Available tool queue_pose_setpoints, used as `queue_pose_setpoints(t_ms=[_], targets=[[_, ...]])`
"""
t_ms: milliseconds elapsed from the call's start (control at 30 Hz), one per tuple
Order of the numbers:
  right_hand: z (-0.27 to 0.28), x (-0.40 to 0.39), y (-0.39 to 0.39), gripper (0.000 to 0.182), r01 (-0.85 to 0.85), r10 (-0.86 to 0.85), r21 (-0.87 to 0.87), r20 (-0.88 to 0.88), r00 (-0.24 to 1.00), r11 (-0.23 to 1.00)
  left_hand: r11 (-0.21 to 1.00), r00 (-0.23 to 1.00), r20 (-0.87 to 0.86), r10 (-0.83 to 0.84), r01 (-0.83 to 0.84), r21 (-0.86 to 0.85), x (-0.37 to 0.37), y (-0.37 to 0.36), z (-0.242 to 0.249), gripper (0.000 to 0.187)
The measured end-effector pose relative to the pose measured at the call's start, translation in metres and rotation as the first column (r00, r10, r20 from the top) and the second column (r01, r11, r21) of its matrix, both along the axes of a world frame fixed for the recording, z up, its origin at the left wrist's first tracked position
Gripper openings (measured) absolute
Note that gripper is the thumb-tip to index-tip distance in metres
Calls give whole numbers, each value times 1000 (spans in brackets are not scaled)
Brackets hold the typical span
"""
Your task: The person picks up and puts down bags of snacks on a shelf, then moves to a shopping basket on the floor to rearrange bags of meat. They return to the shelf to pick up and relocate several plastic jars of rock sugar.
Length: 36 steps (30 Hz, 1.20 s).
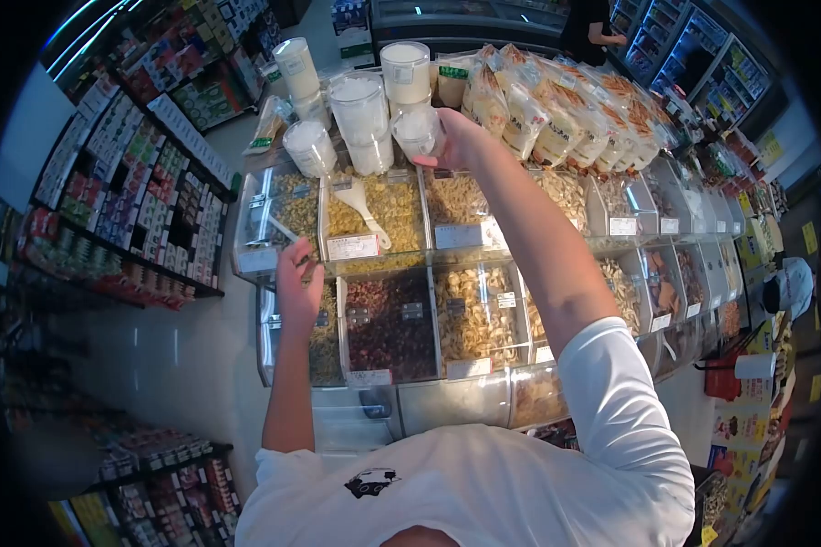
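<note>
My right hand [459, 143] reaches over the bins and is closed on the side of a clear plastic jar [417, 132] with white contents. More clear jars with white contents [357, 102] stand close beside it, some stacked on others. My left hand [299, 278] is raised at the front edge of the upper left bins, fingers apart and holding nothing I can see. Just above its fingertips is a thin white handle [283, 228]. A white scoop [363, 211] lies on the lid of a bin with yellow contents [397, 205].
Bagged goods [556, 118] are piled at the back right of the bin stand. A lower bin holds dark red dried pieces [388, 319]. Stocked shelves [123, 196] stand across the aisle at left. Another person [593, 32] is at the back near the fridges.
</note>
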State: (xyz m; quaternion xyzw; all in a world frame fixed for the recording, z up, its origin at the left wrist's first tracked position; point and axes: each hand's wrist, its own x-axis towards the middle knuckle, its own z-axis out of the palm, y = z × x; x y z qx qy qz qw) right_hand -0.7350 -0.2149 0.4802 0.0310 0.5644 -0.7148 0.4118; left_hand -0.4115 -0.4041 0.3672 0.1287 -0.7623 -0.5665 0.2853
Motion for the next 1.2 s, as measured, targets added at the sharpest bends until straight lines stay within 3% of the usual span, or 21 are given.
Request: queue_pose_setpoints(t_ms=[100, 200, 267, 367, 433, 500, 600, 667, 700, 767, 833, 900, 967, 1033, 1100, 1167, 1200], targets=[[18, 9, 13, 43, -8, 9, 11, -43, 999, 1000, 972, 997, 42, -57, 46, 228, 80, 21, -47, 37], [18, 11, 12, 45, -7, 13, 42, -138, 990, 999, 976, 987, 161, 5, -39, 212, 151, 59, -75, 30], [-8, -1, 3, 45, 27, 12, 194, -197, 980, 981, 979, 950, 311, -8, -56, 194, 196, 82, -106, 30], [-29, -7, 1, 50, 77, -67, 49, -185, 981, 996, 984, 872, 484, -77, -11, 177, 241, 125, -119, 29], [-36, -6, -1, 55, 137, -122, 62, -201, 972, 989, 979, 870, 482, -102, 2, 204, 264, 146, -140, 28], [-38, -3, -2, 59, 201, -181, 70, -220, 958, 977, 973, 870, 476, -130, 20, 229, 270, 156, -143, 27], [-47, 5, 1, 64, 258, -221, 105, -282, 934, 960, 989, 824, 551, -128, 65, 132, 274, 163, -124, 26], [-55, 10, 10, 65, 133, -153, -95, -252, 955, 987, 994, 788, 607, -106, 85, 63, 273, 160, -114, 25], [-55, 18, 18, 65, 133, -157, -106, -258, 953, 985, 995, 792, 602, -100, 86, 52, 275, 158, -114, 25], [-61, 57, 47, 67, 45, -137, -198, -485, 864, 979, 998, 788, 614, -49, 55, 9, 283, 154, -120, 26], [-65, 118, 93, 63, 17, -158, -256, -542, 825, 967, 998, 794, 606, -54, 56, 16, 296, 147, -138, 26], [-60, 195, 158, 44, -60, -81, -327, -401, 912, 943, 997, 795, 603, -71, 66, 30, 302, 143, -148, 27], [-102, 259, 229, 34, 28, -152, -372, -308, 939, 928, 996, 779, 623, -79, 92, 12, 310, 147, -153, 28], [-165, 328, 296, 32, 271, -325, -237, -230, 917, 933, 987, 761, 635, -129, 162, 6, 306, 155, -139, 28], [-232, 403, 357, 28, 416, -382, 60, -297, 875, 907, 962, 716, 664, -215, 272, 18, 294, 163, -129, 28], [-321, 487, 423, 27, 389, -274, 495, -290, 917, 777, 919, 665, 670, -329, 389, 64, 281, 172, -127, 27], [-366, 539, 462, 27, 274, -44, 689, -332, 942, 671, 886, 615, 688, -385, 454, 90, 277, 175, -134, 27]])
